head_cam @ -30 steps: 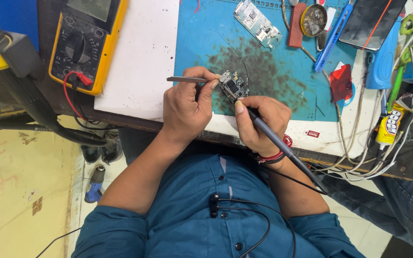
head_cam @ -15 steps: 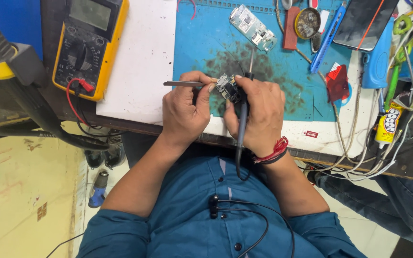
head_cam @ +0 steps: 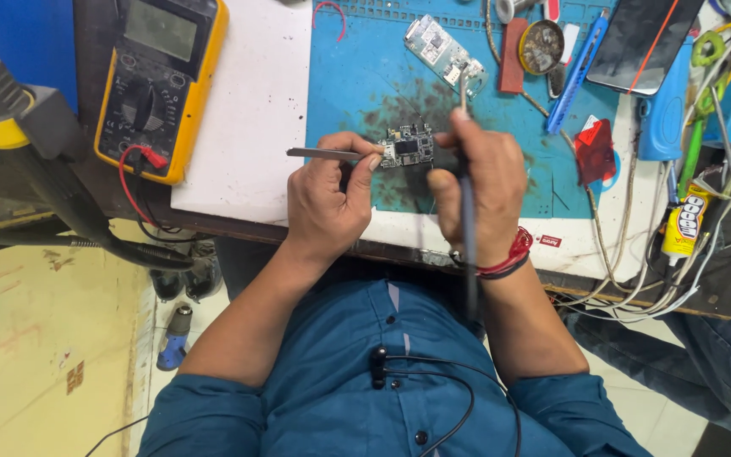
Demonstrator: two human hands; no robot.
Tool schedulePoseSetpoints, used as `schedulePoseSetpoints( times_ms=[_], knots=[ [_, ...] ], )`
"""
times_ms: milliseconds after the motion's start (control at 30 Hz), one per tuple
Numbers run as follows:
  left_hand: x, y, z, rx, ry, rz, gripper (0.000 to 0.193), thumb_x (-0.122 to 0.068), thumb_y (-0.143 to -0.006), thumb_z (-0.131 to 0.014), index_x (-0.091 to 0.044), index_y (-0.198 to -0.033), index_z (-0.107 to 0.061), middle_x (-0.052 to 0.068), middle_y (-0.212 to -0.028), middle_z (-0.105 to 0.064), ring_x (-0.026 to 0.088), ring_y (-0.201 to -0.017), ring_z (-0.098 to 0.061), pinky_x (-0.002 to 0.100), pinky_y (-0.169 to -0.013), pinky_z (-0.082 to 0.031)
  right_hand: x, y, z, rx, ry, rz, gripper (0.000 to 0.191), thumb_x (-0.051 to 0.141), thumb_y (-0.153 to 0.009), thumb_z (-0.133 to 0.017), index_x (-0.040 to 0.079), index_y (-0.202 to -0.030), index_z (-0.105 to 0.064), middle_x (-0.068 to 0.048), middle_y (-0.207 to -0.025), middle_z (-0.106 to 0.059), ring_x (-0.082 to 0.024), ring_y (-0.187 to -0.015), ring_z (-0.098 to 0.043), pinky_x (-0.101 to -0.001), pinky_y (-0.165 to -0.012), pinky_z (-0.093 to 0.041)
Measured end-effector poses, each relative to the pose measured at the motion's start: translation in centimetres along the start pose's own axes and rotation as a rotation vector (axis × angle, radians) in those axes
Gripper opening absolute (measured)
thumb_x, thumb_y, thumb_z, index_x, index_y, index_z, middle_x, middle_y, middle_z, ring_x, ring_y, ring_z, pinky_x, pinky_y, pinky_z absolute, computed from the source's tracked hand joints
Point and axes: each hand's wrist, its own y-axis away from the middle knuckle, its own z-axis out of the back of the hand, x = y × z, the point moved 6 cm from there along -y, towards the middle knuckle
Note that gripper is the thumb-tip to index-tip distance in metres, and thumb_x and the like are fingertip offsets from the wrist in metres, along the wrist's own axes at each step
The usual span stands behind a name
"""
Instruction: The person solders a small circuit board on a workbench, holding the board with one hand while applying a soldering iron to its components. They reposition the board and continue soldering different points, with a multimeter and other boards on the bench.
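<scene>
My left hand (head_cam: 325,201) grips metal tweezers (head_cam: 319,154) whose shaft points left, and its fingertips touch the left edge of a small dark circuit board (head_cam: 409,146). The board rests on a stained blue work mat (head_cam: 382,76). My right hand (head_cam: 477,182) is closed around a soldering iron (head_cam: 464,118). Its thin tip points up and away, past the board's right side. The iron's dark cord (head_cam: 469,254) runs back over my wrist toward my chest. A red thread band circles that wrist.
A yellow multimeter (head_cam: 158,80) with a red lead lies at the left beside a white sheet (head_cam: 247,110). A second circuit board (head_cam: 443,52), a round tin (head_cam: 541,46), a blue knife (head_cam: 575,72), a dark phone (head_cam: 643,42), a glue tube (head_cam: 685,222) and tangled cables crowd the right.
My right hand swung the soldering iron from slanting down to the right to standing upright, tip now pointing away beside the board. My left hand kept its hold on the tweezers.
</scene>
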Motion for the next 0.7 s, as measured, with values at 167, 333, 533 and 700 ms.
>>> schedulePoseSetpoints(
  times_ms=[167,333,533,700],
  knots=[
    [-0.3,0.0,-0.1,0.003,0.031,-0.057,0.011,-0.008,-0.105,-0.066,-0.005,-0.112,-0.058,0.007,-0.103,-0.077,0.016,-0.08,-0.076,0.028,-0.068,-0.059,-0.6,2.6,0.3,-0.072,-0.152,-0.181,0.031,0.009,-0.104,-0.072,0.001,-0.133,-0.067,-0.012,-0.098,-0.069,-0.017,-0.083,-0.064,-0.0292,-0.075,-0.05],
    [0.0,0.1,-0.2,0.02,-0.053,-0.057,0.01,-0.008,-0.104,-0.067,-0.006,-0.111,-0.06,0.007,-0.101,-0.077,0.018,-0.078,-0.076,0.03,-0.068,-0.059,-0.9,4.8,-1.1,-0.065,-0.425,-0.443,0.017,0.001,-0.095,-0.074,-0.003,-0.111,-0.068,-0.005,-0.083,-0.07,-0.005,-0.073,-0.061,-0.0215,-0.065,-0.047],
    [-0.2,0.2,-0.3,0.002,-0.026,-0.085,0.01,-0.007,-0.106,-0.066,-0.006,-0.112,-0.059,0.008,-0.105,-0.076,0.019,-0.085,-0.078,0.029,-0.071,-0.061,-1.5,4.8,-1.5,-0.042,-0.472,-0.453,0.01,0.001,-0.095,-0.077,-0.001,-0.097,-0.067,-0.001,-0.076,-0.069,-0.002,-0.067,-0.059,-0.0199,-0.061,-0.045],
    [0.0,0.2,-0.3,0.009,-0.046,-0.064,0.011,-0.007,-0.105,-0.067,-0.005,-0.111,-0.059,0.008,-0.103,-0.077,0.018,-0.081,-0.078,0.029,-0.069,-0.06,-1.3,4.6,-1.5,-0.049,-0.454,-0.424,0.009,0.0,-0.094,-0.076,-0.001,-0.096,-0.068,-0.001,-0.076,-0.068,-0.002,-0.068,-0.059,-0.0201,-0.061,-0.045]
  ],
)
